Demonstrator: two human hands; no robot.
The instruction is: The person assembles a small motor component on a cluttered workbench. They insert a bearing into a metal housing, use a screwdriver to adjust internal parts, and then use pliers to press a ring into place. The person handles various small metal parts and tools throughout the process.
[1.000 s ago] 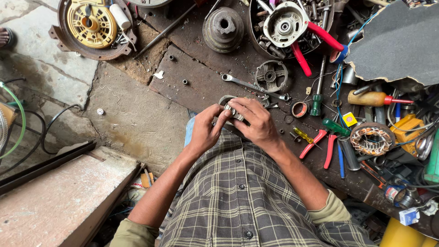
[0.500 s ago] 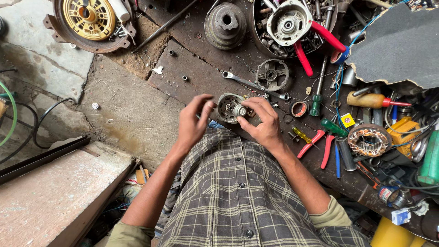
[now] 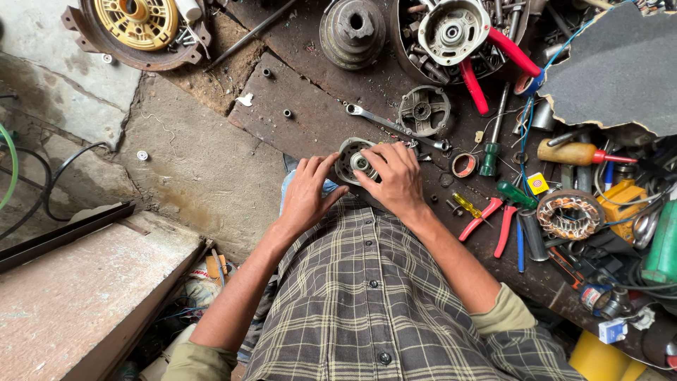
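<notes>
A round grey metal motor end cover with a bearing in its middle rests on the dark metal plate, just past my plaid shirt. My left hand grips its left rim with spread fingers. On its right side lies my right hand, fingertips pressing on the bearing at the centre. Much of the cover is hidden under both hands.
A spanner, a second end cover, a pulley and a bowl of parts lie beyond. Red pliers, screwdrivers and a wound stator crowd the right. A yellow fan part sits top left.
My hands have lowered the end cover from in front of my chest to the plate. The left hand shifted to its rim and the right now presses on its centre.
</notes>
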